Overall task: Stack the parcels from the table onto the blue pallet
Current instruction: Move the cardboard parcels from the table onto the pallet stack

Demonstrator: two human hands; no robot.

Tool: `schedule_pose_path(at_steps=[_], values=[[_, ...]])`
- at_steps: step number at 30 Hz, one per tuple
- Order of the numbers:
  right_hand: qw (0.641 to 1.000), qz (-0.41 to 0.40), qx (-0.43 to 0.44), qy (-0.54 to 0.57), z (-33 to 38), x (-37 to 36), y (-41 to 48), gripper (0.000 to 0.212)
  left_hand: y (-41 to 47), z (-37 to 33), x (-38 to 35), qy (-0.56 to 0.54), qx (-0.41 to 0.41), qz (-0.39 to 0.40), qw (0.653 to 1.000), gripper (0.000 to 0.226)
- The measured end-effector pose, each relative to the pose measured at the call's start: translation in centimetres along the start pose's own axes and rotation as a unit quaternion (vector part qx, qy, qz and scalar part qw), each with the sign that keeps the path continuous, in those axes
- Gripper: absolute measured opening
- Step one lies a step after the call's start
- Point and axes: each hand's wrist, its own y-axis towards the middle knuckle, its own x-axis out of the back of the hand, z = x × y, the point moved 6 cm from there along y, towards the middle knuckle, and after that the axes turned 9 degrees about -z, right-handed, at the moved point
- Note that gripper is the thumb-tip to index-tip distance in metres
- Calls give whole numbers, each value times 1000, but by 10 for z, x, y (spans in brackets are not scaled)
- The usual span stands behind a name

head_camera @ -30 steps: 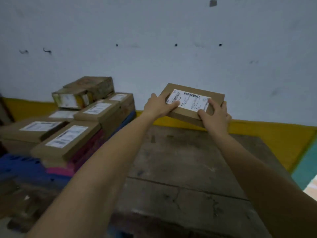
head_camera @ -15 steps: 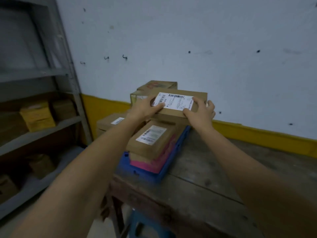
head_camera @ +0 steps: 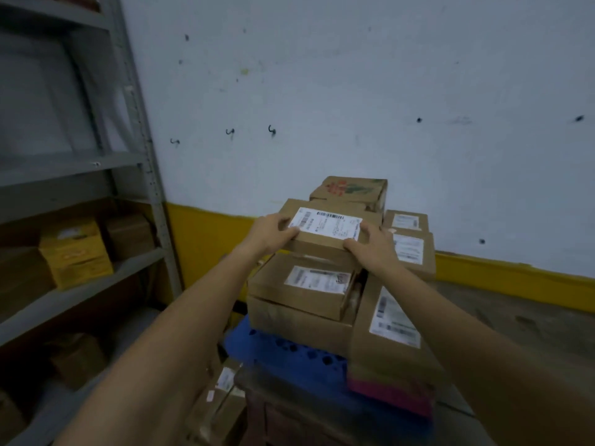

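We grip labelled parcel (head_camera: 325, 231) with left hand (head_camera: 270, 235) and right hand (head_camera: 370, 249) over pallet (head_camera: 273, 346) stack; next: lower square, release.

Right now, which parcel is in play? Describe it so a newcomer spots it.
Find the blue pallet by the grey shelving, stacked with brown parcels. The held parcel is at the stack's top, in front of the red-printed box. Only it has a left hand and right hand gripping its ends.

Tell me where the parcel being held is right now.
Head view, centre: the held parcel is between the left hand and right hand, over a labelled parcel stacked on the blue pallet, before the printed carton.
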Motion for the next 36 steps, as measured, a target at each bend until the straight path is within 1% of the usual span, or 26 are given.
schedule_pose_path(at_steps=[4, 8, 13, 17, 20, 23, 24, 26, 28, 31, 34, 36], values=[[998, 6, -8, -69, -13, -29, 37, 58, 34, 24, -31, -34, 6, 37, 999, 47], [994, 31, -29, -100, -29, -53, 70, 55, 60, 45, -61, -26, 13, 54, 998, 45], [982, 65, -68, -163, -47, -74, 82, 53, 77, 67, -87, -14, 30, 87, 996, 50], [976, 68, -93, -185, -57, -83, 85, 50, 83, 73, -103, -9, 13, 117, 993, 51], [976, 51, -101, -186, -60, -86, 88, 45, 87, 76, -112, -12, -4, 129, 992, 51], [975, 43, -109, -188, -61, -89, 92, 32, 88, 80, -118, -19, -10, 141, 990, 50], [975, 42, -114, -186, -61, -90, 92, 33, 89, 81, -120, -20, -12, 143, 989, 50], [974, 34, -122, -187, -63, -91, 93, 48, 92, 81, -122, -22, -17, 142, 989, 50], [973, 20, -120, -194, -64, -91, 95, 51, 94, 81, -123, -25, -19, 145, 989, 51], [973, 18, -118, -197, -67, -93, 98, 44, 96, 81, -125, -21, -22, 148, 988, 51], [975, 20, -116, -188, -67, -92, 101, 25, 97, 79, -126, -14, -25, 153, 988, 52], [976, 16, -115, -186, -67, -91, 103, 21, 100, 78, -127, -10, -23, 156, 987, 52]])
